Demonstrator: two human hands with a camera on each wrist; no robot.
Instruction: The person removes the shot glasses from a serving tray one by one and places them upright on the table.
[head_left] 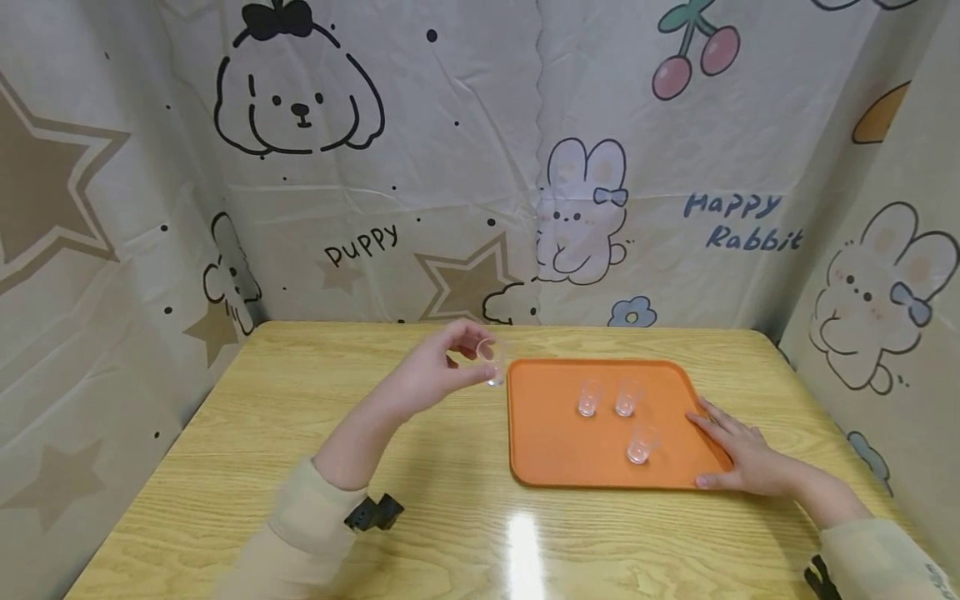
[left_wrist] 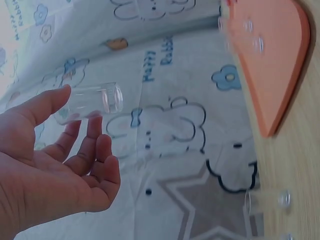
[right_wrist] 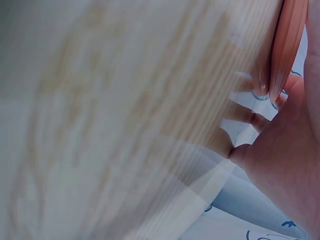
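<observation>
Head view: left hand (head_left: 438, 364) is lightly pinching a small clear glass (head_left: 492, 358) mid-frame, just left of the orange tray (head_left: 546, 429). Three more glasses (head_left: 639, 452) already stand on it, right of center. Right hand (head_left: 750, 458) is spread against its right edge.

Left wrist: another glass (left_wrist: 267, 201) on the desk (left_wrist: 297, 165), lower right, plus a sliver below. Guessing three done, these left.

Right wrist: fingers beside the tray, upper right, nothing else held.
</observation>
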